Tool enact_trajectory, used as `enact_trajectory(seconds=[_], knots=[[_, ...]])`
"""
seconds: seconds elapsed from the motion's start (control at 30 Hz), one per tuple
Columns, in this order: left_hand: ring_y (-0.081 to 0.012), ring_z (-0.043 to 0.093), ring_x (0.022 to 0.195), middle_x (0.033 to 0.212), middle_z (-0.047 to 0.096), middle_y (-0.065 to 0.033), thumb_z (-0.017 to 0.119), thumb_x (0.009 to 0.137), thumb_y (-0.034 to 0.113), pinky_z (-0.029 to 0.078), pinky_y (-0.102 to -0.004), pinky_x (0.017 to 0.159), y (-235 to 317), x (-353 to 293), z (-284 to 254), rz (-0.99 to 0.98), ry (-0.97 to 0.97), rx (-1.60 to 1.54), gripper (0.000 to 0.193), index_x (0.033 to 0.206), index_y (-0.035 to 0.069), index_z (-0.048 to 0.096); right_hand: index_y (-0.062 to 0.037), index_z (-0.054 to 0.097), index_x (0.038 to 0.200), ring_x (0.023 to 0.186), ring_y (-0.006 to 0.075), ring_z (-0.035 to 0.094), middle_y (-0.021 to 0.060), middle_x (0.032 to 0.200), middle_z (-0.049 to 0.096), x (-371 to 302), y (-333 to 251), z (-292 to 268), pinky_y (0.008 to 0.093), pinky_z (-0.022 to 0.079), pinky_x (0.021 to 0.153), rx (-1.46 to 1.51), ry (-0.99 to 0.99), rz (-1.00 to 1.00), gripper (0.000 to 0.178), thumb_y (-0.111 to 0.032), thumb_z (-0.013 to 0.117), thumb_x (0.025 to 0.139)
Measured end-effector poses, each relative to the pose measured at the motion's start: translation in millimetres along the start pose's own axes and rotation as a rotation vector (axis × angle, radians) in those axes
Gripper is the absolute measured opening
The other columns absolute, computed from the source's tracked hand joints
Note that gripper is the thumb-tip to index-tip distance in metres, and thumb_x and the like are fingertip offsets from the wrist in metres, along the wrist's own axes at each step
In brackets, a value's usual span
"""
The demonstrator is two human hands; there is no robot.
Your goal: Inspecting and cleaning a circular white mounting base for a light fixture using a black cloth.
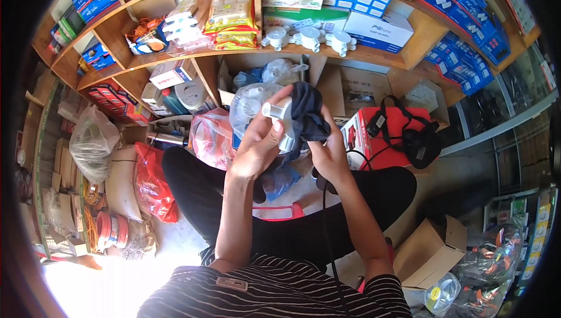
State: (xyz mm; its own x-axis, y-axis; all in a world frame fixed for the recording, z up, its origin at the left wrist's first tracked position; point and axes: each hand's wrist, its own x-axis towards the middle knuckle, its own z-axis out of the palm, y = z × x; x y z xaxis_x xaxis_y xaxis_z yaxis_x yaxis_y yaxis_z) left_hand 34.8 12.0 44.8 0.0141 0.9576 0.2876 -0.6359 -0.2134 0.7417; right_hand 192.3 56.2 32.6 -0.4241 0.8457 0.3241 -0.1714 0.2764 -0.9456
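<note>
My left hand (255,153) is closed around a white plastic junction box (272,110) with short round pipe spouts, held up in front of me over my lap. A dark cloth (308,110) is bunched against the right side of the box. My right hand (331,155) grips the cloth from the right, its fingers partly hidden by the folds. Three white round boxes of similar shape, the left one (277,37) among them, stand in a row on the shelf edge ahead.
Wooden shelves (234,54) with packaged goods curve around ahead. Clear plastic bags (251,105) lie behind my hands. A red box (380,137) with a black strap stands right, an open carton (429,254) lower right, a red bag (155,183) left. A black cable (325,219) hangs before me.
</note>
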Motion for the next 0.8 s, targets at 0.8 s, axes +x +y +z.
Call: enact_trajectory(seconds=[0.8], knots=[[-0.0198, 0.061, 0.115, 0.128, 0.058, -0.0124, 0.07, 0.091, -0.006, 0.055, -0.0343, 0.093, -36.0, 6.8, -17.2, 0.482, 0.363, 0.212, 0.033, 0.118, 0.004, 0.054, 0.0003, 0.06, 0.119, 0.086, 0.0059, 0.055, 0.0009, 0.094, 0.063, -3.8, -3.6, 12.7, 0.0244, 0.047, 0.077, -0.017, 0.08, 0.111, 0.032, -0.018, 0.072, 0.096]])
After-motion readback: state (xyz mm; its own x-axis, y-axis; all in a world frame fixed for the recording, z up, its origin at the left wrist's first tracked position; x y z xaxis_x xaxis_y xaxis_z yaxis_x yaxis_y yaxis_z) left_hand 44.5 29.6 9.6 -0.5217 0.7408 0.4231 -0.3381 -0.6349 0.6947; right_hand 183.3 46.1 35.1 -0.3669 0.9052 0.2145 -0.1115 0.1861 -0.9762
